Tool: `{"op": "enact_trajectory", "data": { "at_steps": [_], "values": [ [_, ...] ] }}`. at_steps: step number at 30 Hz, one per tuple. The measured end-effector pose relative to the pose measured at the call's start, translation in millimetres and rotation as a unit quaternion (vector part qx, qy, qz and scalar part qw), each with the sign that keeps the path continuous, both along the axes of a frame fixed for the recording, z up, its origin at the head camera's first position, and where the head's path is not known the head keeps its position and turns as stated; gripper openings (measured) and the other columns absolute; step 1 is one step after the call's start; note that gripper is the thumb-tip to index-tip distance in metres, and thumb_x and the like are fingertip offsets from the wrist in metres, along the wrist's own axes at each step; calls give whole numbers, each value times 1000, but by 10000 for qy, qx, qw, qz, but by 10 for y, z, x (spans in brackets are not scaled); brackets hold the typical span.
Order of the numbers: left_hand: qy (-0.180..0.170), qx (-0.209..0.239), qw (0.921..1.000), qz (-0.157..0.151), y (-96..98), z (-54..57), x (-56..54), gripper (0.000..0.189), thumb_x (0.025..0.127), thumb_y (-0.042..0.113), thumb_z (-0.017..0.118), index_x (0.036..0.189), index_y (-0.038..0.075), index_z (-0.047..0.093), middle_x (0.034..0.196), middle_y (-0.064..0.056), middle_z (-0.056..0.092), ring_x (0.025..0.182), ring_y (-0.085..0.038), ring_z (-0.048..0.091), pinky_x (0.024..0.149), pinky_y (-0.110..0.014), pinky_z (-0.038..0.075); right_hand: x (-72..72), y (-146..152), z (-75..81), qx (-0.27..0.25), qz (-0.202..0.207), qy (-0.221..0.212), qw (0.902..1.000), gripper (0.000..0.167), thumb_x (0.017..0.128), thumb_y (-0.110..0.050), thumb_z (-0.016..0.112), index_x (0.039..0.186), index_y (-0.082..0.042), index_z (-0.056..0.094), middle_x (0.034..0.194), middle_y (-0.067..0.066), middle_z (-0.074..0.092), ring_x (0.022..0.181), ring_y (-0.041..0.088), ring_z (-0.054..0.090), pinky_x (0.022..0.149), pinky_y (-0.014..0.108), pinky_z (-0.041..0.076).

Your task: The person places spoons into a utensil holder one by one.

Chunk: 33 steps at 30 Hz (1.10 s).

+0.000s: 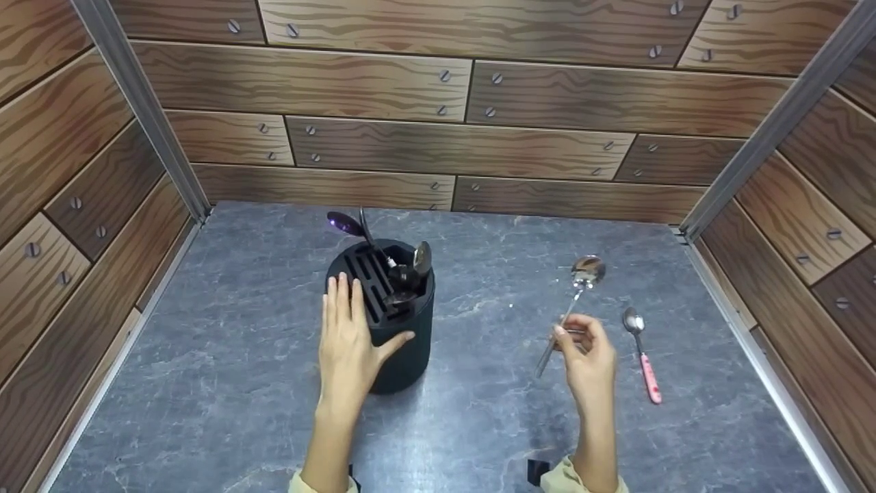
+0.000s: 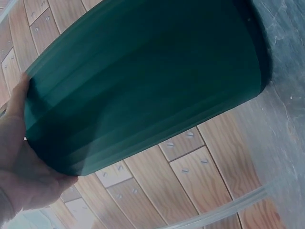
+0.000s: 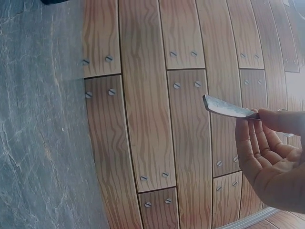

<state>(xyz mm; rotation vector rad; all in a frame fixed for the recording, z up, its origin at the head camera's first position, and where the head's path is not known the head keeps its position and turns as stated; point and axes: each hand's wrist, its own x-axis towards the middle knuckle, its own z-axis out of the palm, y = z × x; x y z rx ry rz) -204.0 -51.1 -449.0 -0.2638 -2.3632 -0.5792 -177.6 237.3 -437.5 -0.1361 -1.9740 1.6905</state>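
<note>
A dark green cylindrical utensil holder (image 1: 404, 359) with a slotted black top stands left of centre. Against its near left side lies my left hand (image 1: 348, 352), fingers straight and thumb spread over the front; the left wrist view shows the hand at the holder's upper end (image 2: 143, 90). Several utensils, including a dark spoon (image 1: 344, 223), stick out of the top. My right hand (image 1: 592, 356) pinches a large metal spoon (image 1: 588, 270) by its handle between thumb and fingers, bowl pointing away. In the right wrist view the flat handle end (image 3: 228, 109) juts from the fingertips.
To the right of my right hand, a small spoon with a pink handle (image 1: 650, 378) lies on the grey marbled table (image 1: 493, 424). Wood-patterned walls (image 1: 383, 89) enclose the back and both sides, with metal posts at the corners.
</note>
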Motion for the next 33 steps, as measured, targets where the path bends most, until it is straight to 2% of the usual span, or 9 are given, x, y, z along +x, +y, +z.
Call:
{"op": "enact_trajectory", "data": {
  "at_steps": [3, 6, 12, 15, 22, 27, 33],
  "values": [
    [-37, 97, 9999, 67, 13, 20, 0, 103, 68, 61, 65, 128, -18, 38, 137, -31, 33, 131, -38, 22, 107, -43, 17, 4, 2, 13, -8, 20, 25, 10000, 17, 82, 13, 58, 97, 17, 51, 86, 17, 59, 68, 8, 58, 63, 21, 52],
    [-89, 240, 9994, 237, 38, 23, 2, 101, 71, 63, 62, 129, -17, 39, 137, -31, 33, 132, -38, 21, 107, -42, 18, 9, -7, 16, 22, 44, 49, 10000, 16, 82, 15, 58, 97, 17, 51, 85, 13, 59, 68, 8, 58, 63, 21, 52],
    [-396, 459, 9961, 644, 95, 49, 30, 104, 66, 62, 69, 132, -13, 39, 139, -33, 27, 133, -40, 15, 103, -46, 26, -3, -18, 15, 82, 85, 79, 9999, 15, 83, 14, 58, 96, 17, 52, 84, 14, 60, 68, 8, 58, 63, 22, 52],
    [-500, 377, 9955, 709, 87, 61, 22, 105, 65, 63, 69, 133, -11, 39, 139, -33, 26, 132, -40, 19, 103, -46, 27, -6, -17, 20, 101, 68, 94, 9999, 14, 83, 14, 57, 96, 16, 52, 84, 13, 60, 68, 8, 58, 63, 22, 52],
    [-552, 268, 9969, 483, 32, 56, -14, 105, 67, 66, 64, 134, -10, 37, 140, -32, 26, 132, -39, 20, 102, -46, 28, -17, -22, 32, 57, 81, 146, 9998, 16, 82, 14, 59, 96, 17, 51, 85, 20, 59, 68, 8, 59, 63, 23, 53],
    [-562, 270, 9972, 414, 10, 49, -13, 105, 67, 66, 64, 135, -10, 37, 141, -31, 25, 132, -38, 19, 101, -47, 30, -42, -52, 60, 24, 121, 156, 9998, 15, 82, 14, 59, 95, 17, 52, 85, 18, 60, 68, 10, 59, 64, 24, 53],
    [-971, 635, 9928, 308, 33, 58, 11, 105, 69, 63, 66, 139, -7, 31, 145, -29, 15, 133, -41, 10, 96, -51, 35, -58, -97, 106, 27, 270, 333, 9991, 16, 81, 15, 58, 96, 18, 52, 84, 21, 59, 68, 10, 59, 64, 23, 52]
  ]
}}
